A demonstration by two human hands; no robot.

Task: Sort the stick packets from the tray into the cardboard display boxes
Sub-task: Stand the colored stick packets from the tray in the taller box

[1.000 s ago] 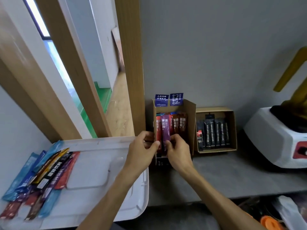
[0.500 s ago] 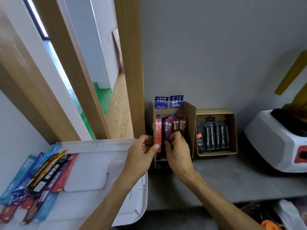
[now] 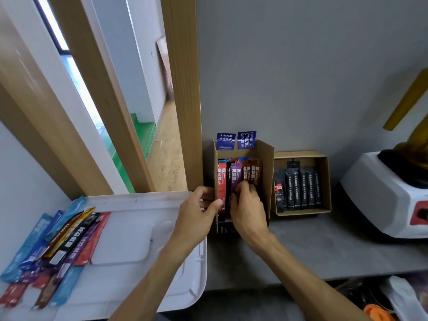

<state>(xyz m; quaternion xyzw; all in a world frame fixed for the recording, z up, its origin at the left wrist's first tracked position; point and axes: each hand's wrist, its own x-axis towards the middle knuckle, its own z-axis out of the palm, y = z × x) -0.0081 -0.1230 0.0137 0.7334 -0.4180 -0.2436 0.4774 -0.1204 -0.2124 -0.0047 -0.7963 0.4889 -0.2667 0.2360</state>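
Note:
A tall cardboard display box [image 3: 267,172] stands against the wall with red, purple and brown stick packets [image 3: 239,174] upright inside. My left hand [image 3: 199,214] grips the box's left wall, thumb over its front edge. My right hand [image 3: 247,205] reaches into the box and pinches the purple and brown packets near their lower ends. A white tray [image 3: 148,228] at the left holds several loose packets [image 3: 62,246] in blue, orange, black, purple and red. A second, lower cardboard box [image 3: 324,181] to the right holds black stick packets [image 3: 298,188].
A white appliance with a red button [image 3: 389,195] stands on the grey counter [image 3: 324,246] at the right. A wooden door frame [image 3: 180,93] rises just left of the tall box. Bags and an orange object [image 3: 377,313] lie below the counter edge.
My right hand has pushed deeper into the tall box among the packets. The left hand keeps its hold on the box's left wall.

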